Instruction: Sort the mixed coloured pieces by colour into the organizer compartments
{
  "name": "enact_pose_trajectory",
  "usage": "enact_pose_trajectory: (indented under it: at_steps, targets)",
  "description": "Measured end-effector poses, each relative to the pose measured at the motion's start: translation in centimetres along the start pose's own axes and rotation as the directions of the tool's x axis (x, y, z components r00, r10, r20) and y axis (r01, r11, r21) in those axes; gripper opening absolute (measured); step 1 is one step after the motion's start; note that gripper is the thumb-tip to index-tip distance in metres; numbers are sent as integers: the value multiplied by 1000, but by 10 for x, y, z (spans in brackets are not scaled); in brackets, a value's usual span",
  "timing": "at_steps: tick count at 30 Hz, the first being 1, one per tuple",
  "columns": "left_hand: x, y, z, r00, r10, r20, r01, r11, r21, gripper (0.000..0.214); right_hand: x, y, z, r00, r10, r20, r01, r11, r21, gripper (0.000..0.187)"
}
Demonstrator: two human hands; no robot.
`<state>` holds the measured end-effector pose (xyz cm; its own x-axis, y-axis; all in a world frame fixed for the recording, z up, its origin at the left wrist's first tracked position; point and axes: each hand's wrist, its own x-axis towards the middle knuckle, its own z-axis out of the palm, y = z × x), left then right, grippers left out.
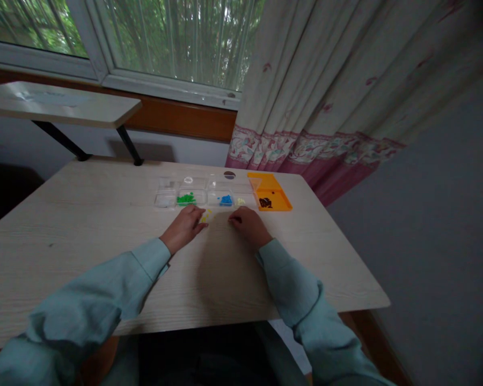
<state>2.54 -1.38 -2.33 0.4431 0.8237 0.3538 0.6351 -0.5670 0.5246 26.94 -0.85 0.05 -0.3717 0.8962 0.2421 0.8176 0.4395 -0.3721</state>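
Note:
Both my hands rest on a pale wooden table (84, 225), sleeves light blue. My left hand (184, 227) lies with fingers curled, its fingertips touching a few small yellow pieces (206, 216) on the tabletop. My right hand (247, 223) sits just right of them, fingers pinched together around something too small to make out. Just beyond the hands stands a clear compartment box (167, 192) holding green pieces (185, 199), blue pieces (226, 200) and pale yellow pieces (240, 201).
An orange lid or tray (276, 188) with dark pieces (265, 202) lies right of the clear box. A second small table (56, 104) stands at the back left under the window. A patterned curtain (326, 96) hangs at the right; the table's right edge drops off.

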Motion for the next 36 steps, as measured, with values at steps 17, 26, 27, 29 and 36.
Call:
enact_pose_trajectory:
  at_steps: [17, 26, 27, 29, 36]
  targets:
    - [17, -4, 7, 996, 78, 38, -74, 993, -95, 19, 29, -16, 32, 999, -40, 6, 38, 986, 161, 21]
    - [5, -10, -9, 998, 44, 50, -37, 990, -133, 28, 13, -3, 15, 995, -102, 6, 96, 954, 284, 21]
    - [4, -10, -10, 998, 26, 50, -19, 992, -128, 29, 11, -3, 13, 995, -103, 17, 94, 957, 276, 19]
    - [3, -11, -9, 999, 0, 43, 5, 993, -121, 28, 10, -5, 11, 994, -105, 33, 93, 962, 257, 17]
    - [9, -6, -4, 995, 77, 55, -71, 992, -106, 26, 14, -21, 19, 997, -79, 14, 74, 970, 230, 17]
